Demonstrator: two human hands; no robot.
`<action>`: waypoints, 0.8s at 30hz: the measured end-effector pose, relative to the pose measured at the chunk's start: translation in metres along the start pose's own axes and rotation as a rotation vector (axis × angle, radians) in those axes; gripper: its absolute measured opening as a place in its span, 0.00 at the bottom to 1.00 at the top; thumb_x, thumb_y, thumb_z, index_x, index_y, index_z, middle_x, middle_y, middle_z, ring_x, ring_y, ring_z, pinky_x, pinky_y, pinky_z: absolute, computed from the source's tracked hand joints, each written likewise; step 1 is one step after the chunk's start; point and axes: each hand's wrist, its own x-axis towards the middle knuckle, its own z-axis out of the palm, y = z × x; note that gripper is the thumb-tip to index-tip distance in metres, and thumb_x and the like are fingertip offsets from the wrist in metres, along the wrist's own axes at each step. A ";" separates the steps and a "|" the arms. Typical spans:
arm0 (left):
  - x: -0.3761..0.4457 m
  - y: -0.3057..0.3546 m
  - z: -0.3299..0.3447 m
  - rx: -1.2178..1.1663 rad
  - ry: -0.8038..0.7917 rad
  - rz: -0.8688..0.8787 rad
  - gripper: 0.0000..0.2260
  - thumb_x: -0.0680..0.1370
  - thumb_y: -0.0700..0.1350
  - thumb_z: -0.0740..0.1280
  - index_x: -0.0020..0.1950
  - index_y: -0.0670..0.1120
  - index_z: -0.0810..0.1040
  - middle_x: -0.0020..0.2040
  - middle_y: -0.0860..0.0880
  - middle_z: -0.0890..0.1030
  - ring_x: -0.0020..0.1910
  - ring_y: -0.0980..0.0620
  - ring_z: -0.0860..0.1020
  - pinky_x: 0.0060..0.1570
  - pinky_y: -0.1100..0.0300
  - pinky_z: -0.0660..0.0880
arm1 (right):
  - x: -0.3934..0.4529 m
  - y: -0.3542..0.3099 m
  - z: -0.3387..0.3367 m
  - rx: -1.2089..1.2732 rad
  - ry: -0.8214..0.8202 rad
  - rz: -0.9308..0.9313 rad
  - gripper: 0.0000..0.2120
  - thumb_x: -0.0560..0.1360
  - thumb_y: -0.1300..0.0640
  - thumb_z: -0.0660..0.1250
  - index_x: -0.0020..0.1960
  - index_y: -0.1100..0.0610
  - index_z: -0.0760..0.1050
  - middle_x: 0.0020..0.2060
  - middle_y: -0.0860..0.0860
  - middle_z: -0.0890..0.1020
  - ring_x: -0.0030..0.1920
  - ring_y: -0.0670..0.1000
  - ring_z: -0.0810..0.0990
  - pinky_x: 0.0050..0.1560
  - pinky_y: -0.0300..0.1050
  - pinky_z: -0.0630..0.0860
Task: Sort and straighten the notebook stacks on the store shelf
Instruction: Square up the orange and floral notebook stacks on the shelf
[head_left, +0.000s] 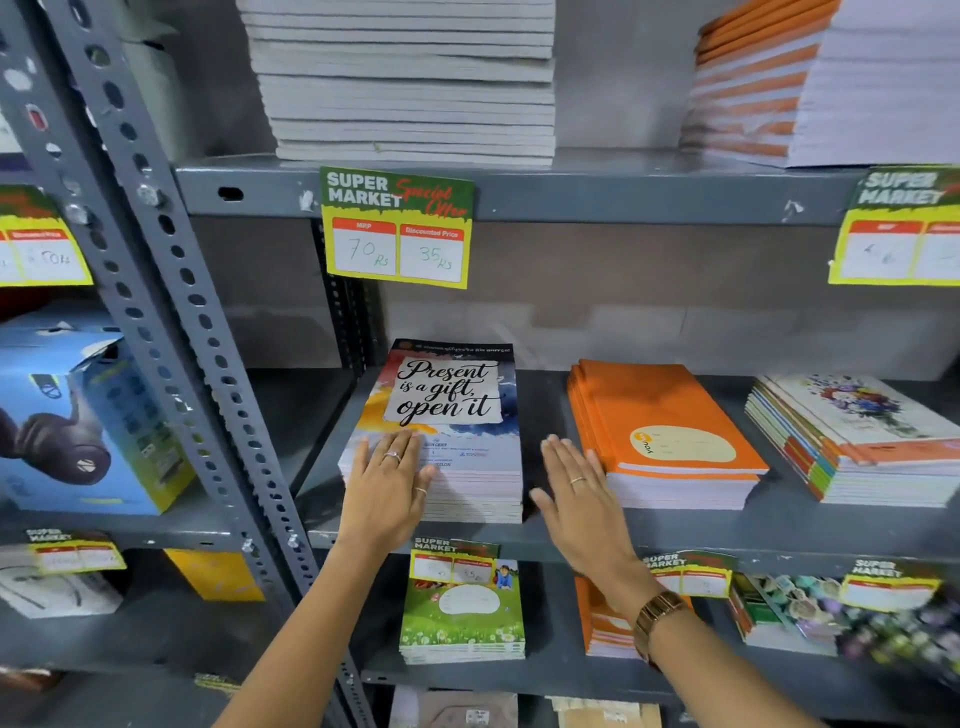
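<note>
A stack of notebooks with a "Present is a gift, open it" cover (457, 395) lies on the middle grey shelf (675, 530). My left hand (384, 483) rests flat on its front left corner, fingers spread. My right hand (576, 493) hovers flat and empty in the gap to the right of that stack, just left of an orange notebook stack (660, 415). A third stack with a floral cover (857, 426) lies further right, slightly skewed.
Tall white (405, 78) and orange-edged (769, 83) notebook piles fill the shelf above. Price tags (397, 228) hang from shelf edges. A blue headphone box (78, 410) sits left of the slotted upright (171, 291). Green-cover notebooks (462, 608) lie on the shelf below.
</note>
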 end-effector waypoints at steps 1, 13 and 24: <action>0.001 0.009 0.001 -0.010 -0.006 0.004 0.25 0.81 0.56 0.45 0.75 0.45 0.55 0.76 0.47 0.60 0.76 0.50 0.53 0.75 0.50 0.42 | -0.004 0.012 -0.002 0.016 -0.006 0.029 0.26 0.79 0.50 0.58 0.73 0.60 0.60 0.73 0.55 0.66 0.74 0.54 0.62 0.73 0.51 0.48; 0.032 0.135 0.014 -0.103 0.038 0.220 0.24 0.81 0.53 0.48 0.75 0.44 0.54 0.78 0.46 0.53 0.77 0.48 0.51 0.75 0.55 0.46 | -0.040 0.157 -0.045 0.021 -0.068 0.312 0.27 0.80 0.48 0.54 0.76 0.56 0.52 0.76 0.51 0.58 0.76 0.51 0.55 0.74 0.46 0.55; 0.059 0.234 0.041 -0.090 -0.132 0.315 0.27 0.80 0.56 0.51 0.75 0.44 0.53 0.78 0.46 0.54 0.77 0.47 0.52 0.74 0.55 0.50 | -0.037 0.207 -0.056 0.036 -0.207 0.160 0.29 0.80 0.44 0.53 0.76 0.55 0.51 0.76 0.50 0.57 0.76 0.52 0.54 0.74 0.46 0.53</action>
